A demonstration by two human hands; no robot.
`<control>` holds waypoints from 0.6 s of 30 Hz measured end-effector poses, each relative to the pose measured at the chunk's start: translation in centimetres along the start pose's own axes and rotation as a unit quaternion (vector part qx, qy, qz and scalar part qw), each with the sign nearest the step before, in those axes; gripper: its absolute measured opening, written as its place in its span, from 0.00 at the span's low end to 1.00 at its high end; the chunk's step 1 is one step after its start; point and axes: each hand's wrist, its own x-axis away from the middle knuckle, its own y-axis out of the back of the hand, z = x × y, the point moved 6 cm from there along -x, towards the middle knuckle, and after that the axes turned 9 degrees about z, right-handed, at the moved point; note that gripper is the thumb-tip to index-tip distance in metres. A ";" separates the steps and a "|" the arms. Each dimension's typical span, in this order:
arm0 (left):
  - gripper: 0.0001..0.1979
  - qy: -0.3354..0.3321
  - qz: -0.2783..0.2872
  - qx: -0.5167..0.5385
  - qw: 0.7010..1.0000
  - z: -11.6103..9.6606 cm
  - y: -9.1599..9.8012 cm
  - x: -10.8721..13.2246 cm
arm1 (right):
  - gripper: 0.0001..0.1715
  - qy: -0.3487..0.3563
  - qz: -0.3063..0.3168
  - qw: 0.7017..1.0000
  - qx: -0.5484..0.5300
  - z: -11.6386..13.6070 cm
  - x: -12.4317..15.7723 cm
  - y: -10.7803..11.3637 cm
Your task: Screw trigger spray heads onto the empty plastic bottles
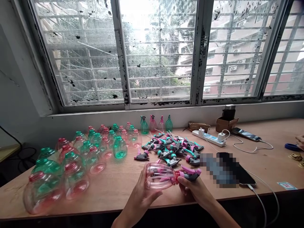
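My left hand (140,198) cradles a clear pink spray bottle (159,175) lying on its side just above the table's front edge. My right hand (196,190) grips the pink and grey trigger head (190,173) sitting at the bottle's neck. Both hands are closed round their parts. Behind them lies a heap of loose pink and teal trigger heads (172,148). Many empty pink and green bottles (78,155) lie in a cluster on the left of the wooden table (118,186).
Three assembled spray bottles (154,124) stand by the window sill. A white power strip (209,137) with cables, a small cardboard box (226,122), a phone (247,134) and a dark tablet (234,169) lie right. Another person's hand (300,141) shows at the far right edge.
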 end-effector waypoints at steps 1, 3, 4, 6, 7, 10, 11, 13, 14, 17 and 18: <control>0.48 0.003 0.003 0.003 1.000 0.4 -0.1 0.0 | 0.24 0.002 -0.005 1.000 -0.006 0.0 0.0 0.1; 0.48 0.004 0.005 0.007 1.000 1.2 -0.4 0.0 | 0.25 0.002 -0.011 1.000 -0.016 -0.1 0.1 0.1; 0.48 0.003 0.003 0.008 1.000 1.5 -0.5 0.0 | 0.25 0.000 -0.013 1.000 -0.017 -0.1 0.1 0.1; 0.51 0.005 0.006 0.007 1.000 1.8 -0.6 0.1 | 0.24 -0.004 -0.016 1.000 -0.012 -0.2 0.1 0.3; 0.53 0.009 0.011 0.009 1.000 1.8 -0.6 0.1 | 0.23 -0.006 -0.014 1.000 -0.006 -0.3 0.1 0.3; 0.55 0.022 0.027 0.033 0.999 1.2 -0.5 0.1 | 0.21 -0.006 -0.003 1.000 0.016 -0.4 0.0 0.3; 0.53 0.021 0.028 0.043 0.998 0.9 -0.4 0.1 | 0.21 -0.004 -0.002 1.000 0.017 -0.4 0.0 0.4; 0.50 0.016 0.021 0.047 0.999 0.3 -0.2 0.1 | 0.22 0.000 -0.013 1.000 0.005 -0.5 -0.1 0.5; 0.50 0.013 0.016 0.044 0.999 0.2 -0.1 0.1 | 0.24 0.004 -0.020 1.000 -0.004 -0.5 0.0 0.6; 0.50 0.011 -0.001 0.029 1.000 0.3 -0.1 0.2 | 0.24 0.020 -0.026 0.999 -0.016 -0.5 0.0 0.7; 0.51 0.013 -0.002 0.025 1.000 0.5 -0.2 0.2 | 0.22 0.022 -0.022 0.999 -0.014 -0.5 0.0 0.6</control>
